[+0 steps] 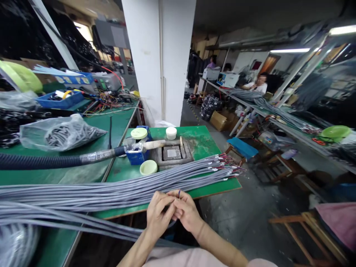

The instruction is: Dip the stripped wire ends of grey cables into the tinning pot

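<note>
My left hand (pixel 159 212) and my right hand (pixel 188 212) meet in front of the table's near edge, fingertips pressed together. Between my right thumb and forefinger pokes up the tip of a thin dark blue wire (pixel 179 193). What the left fingers pinch is hidden behind them. Just beyond my hands lies a thick bundle of grey cables (pixel 116 191). Its stripped ends (pixel 222 167) show red and white wires near the table's right side. A few grey cables (pixel 119 228) hang off the edge and pass beneath my wrists.
A solder pot (pixel 171 152) in a square frame sits behind the bundle. Around it are a shallow pale-green lid (pixel 148 168), a white jar (pixel 171 133) and a blue box (pixel 136 157) holding a ribbed hose (pixel 55 161). A wooden stool (pixel 303 237) stands right; a person sits far off.
</note>
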Demonstrator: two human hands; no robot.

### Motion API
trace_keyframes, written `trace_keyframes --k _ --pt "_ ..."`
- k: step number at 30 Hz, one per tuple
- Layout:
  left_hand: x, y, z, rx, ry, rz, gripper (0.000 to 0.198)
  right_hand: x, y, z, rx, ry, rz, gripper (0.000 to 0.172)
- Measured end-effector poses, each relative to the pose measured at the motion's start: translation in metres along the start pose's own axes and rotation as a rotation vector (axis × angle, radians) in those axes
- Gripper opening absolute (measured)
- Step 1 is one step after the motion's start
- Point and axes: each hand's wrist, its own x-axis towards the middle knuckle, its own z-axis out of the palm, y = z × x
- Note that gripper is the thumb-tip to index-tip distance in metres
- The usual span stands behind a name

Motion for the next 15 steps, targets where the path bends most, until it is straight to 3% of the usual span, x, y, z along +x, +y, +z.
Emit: trace_keyframes --k 8,13,15 --pt "-0.0062 0.0027 0.0070 -0.134 -0.041 -0.088 0.007 -0.0034 -0.0034 -0.0012 -0.028 0.178 -0.084 0.019" --pt "-0.0083 0.0023 0.0086 -0.255 -0.046 -0.200 0.007 -0.0041 -0.0081 -0.0005 -0.069 0.217 -0.155 0.016" --pt "-0.0072 0.0013 0.0067 -0.238 -0.050 -0.180 0.010 -0.0042 -0.0098 -0.0006 -0.099 0.229 -0.161 0.014"
